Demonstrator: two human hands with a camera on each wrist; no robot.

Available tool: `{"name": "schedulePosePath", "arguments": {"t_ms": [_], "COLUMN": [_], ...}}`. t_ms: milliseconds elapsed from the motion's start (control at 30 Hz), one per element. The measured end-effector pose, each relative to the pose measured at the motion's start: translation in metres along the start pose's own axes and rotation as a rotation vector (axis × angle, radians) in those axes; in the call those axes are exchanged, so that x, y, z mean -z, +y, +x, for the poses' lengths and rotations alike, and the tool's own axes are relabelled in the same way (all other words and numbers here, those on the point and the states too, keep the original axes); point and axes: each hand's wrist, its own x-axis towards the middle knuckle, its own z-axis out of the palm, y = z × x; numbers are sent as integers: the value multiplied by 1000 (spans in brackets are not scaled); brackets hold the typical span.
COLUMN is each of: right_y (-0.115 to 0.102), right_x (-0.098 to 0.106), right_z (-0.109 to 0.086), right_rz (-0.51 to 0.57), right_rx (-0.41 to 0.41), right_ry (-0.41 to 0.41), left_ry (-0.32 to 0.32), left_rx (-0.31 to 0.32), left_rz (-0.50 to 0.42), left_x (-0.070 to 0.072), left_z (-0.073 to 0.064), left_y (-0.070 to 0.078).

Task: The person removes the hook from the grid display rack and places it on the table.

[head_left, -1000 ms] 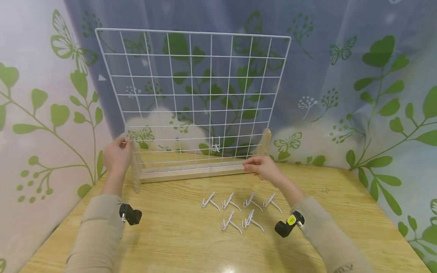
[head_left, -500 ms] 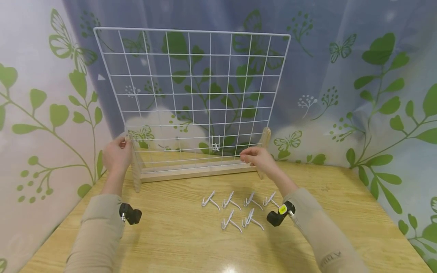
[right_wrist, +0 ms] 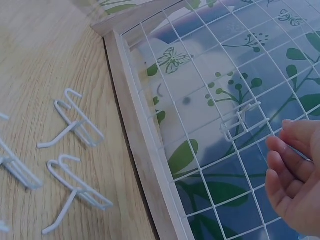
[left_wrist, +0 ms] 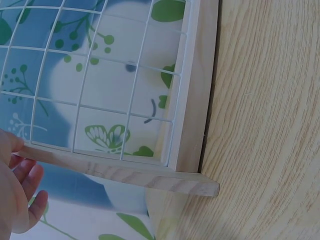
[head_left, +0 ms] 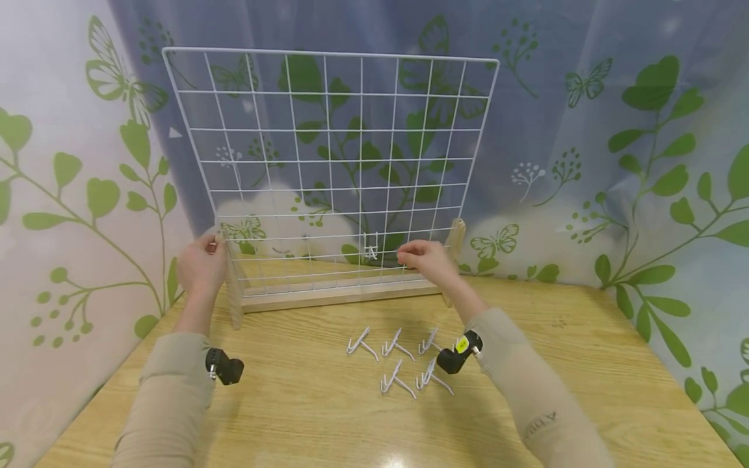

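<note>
A white wire grid panel (head_left: 345, 56) stands upright in a light wooden stand (head_left: 328, 299). My left hand (head_left: 201, 266) grips the top of the stand's left upright; in the left wrist view its thumb lies on the end of the wooden post (left_wrist: 150, 179). One white wire hook (head_left: 370, 251) hangs low on the grid, right of the middle. Just right of that hook is my right hand (head_left: 430, 260), fingers loosely bent and holding nothing. In the right wrist view, the fingertips (right_wrist: 275, 144) come close to the hung hook (right_wrist: 243, 121).
Several more white hooks (head_left: 363, 344) lie in two rows on the wood-grain table (head_left: 292, 396), before the stand. My right wrist camera (head_left: 459, 351) partly covers one. Behind hangs a leaf-and-butterfly patterned curtain (head_left: 544, 130).
My right hand has moved left and up from the stand's right end toward the hung hook. The left hand has stayed on the left upright.
</note>
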Motion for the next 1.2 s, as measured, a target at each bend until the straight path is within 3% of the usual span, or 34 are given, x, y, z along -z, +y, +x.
{"name": "schedulePosePath", "arguments": {"t_ms": [367,833,1200], "right_y": [-15,-16,-19], "right_x": [-14,-28,-39], "right_z": [16,31,33], "right_rz": [-17,10,-7], "right_rx": [-5,-26,-43], "right_ry": [38,50,53], "left_ry": [-4,-25,-26], "left_rx": [4,0,3], "left_rz": [0,-21,-14], "left_x": [2,-1,-1], "left_z": [1,1,3], "left_y": [2,0,-2]}}
